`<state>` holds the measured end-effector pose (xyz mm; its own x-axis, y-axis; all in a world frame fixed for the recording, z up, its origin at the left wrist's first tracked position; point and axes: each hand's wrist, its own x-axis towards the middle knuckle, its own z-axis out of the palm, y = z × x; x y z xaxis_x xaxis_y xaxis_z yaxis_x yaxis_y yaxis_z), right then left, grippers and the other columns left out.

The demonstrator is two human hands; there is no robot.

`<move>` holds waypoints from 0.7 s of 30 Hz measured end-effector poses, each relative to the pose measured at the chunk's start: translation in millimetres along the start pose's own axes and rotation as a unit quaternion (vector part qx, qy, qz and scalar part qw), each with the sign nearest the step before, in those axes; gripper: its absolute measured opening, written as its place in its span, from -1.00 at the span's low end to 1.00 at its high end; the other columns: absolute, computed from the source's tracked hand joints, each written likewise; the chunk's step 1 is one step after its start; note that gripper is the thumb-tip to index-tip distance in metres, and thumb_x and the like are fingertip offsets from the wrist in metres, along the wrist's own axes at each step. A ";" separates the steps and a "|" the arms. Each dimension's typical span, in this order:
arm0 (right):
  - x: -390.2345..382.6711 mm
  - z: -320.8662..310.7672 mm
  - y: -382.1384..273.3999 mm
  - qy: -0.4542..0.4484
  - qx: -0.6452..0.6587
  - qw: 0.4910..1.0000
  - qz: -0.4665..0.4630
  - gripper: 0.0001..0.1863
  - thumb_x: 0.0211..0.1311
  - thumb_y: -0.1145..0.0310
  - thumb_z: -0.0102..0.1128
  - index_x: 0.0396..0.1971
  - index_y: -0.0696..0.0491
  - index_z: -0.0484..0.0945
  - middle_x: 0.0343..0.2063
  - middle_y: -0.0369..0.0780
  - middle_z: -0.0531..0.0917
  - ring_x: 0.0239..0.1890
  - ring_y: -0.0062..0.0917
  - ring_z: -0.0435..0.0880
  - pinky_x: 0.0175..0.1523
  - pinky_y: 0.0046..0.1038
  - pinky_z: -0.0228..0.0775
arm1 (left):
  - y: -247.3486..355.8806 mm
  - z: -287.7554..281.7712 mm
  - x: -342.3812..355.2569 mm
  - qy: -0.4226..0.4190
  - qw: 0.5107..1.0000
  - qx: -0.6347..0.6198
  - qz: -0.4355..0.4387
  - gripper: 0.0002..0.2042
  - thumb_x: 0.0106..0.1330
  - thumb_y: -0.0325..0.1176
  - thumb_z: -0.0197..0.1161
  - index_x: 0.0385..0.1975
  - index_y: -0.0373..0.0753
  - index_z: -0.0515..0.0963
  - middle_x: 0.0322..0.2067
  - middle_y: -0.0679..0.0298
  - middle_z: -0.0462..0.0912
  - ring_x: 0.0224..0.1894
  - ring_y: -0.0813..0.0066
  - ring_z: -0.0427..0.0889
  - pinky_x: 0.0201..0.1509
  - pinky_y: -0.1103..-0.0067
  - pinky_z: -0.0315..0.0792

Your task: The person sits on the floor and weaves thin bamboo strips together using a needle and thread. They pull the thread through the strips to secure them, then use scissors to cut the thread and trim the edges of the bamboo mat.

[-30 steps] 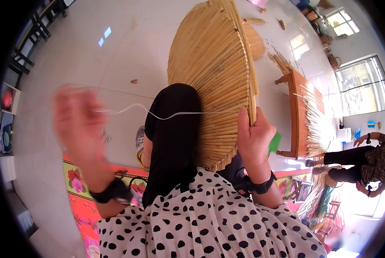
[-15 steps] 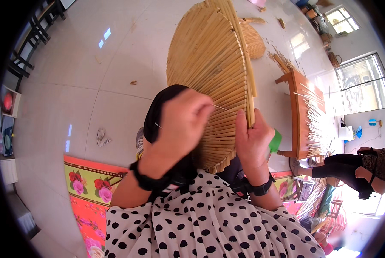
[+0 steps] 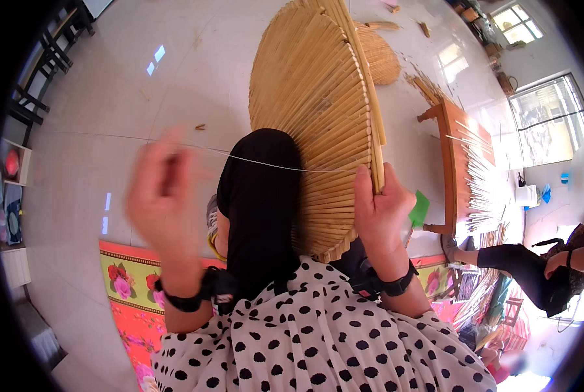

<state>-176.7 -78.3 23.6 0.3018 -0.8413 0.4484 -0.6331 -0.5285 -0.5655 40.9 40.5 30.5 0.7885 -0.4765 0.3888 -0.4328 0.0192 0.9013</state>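
In the head view, the right hand (image 3: 384, 209) has its grip closed on the rim of the round stalk panel (image 3: 315, 85), which stands beside and partly behind the black-clad knee (image 3: 260, 196). A thin pale thread (image 3: 272, 164) stretches from that rim across the knee toward the left hand (image 3: 162, 189), too blurred to tell whether its grip is clenched or released.

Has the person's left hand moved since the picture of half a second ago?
Yes, leftward. Against the flowered mat, the left hand was right of its left-end roses and now appears above them in view.
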 end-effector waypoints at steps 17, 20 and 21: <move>-0.8 0.5 -2.9 0.010 0.055 0.998 0.000 -0.68 0.10 0.37 0.33 -0.65 0.11 0.35 -0.75 -0.14 0.45 -0.75 -0.28 0.44 -0.65 -0.38 0.28 | -0.6 69.1 -40.3 -0.446 0.836 -0.233 -0.218 -0.98 0.21 -0.61 0.24 -0.43 -0.40 0.56 -0.40 0.25 0.55 -0.48 0.53 0.62 -0.42 0.66 0.48; -0.4 1.1 -2.6 0.010 0.066 0.998 -0.015 -0.68 0.10 0.38 0.32 -0.66 0.11 0.34 -0.74 -0.15 0.46 -0.75 -0.27 0.46 -0.66 -0.36 0.28 | -1.9 80.6 -39.1 -0.388 0.781 -0.418 -0.256 -0.94 0.31 -0.52 0.20 -0.38 -0.37 0.54 -0.24 0.19 0.58 -0.44 0.54 0.60 -0.33 0.64 0.52; -0.4 1.4 -3.3 0.007 0.073 0.997 -0.012 -0.68 0.10 0.38 0.32 -0.66 0.11 0.34 -0.74 -0.16 0.46 -0.75 -0.27 0.46 -0.66 -0.36 0.28 | 1.1 87.3 -39.9 -0.359 0.755 -0.476 -0.274 -0.92 0.33 -0.50 0.18 -0.36 -0.38 0.54 -0.23 0.19 0.60 -0.43 0.56 0.60 -0.30 0.64 0.53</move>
<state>-173.7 -76.3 24.4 0.3062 -0.8267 0.4721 -0.5148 -0.5609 -0.6483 -29.2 -17.2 -0.8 0.1470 -0.9891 0.0122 0.6520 0.1062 0.7507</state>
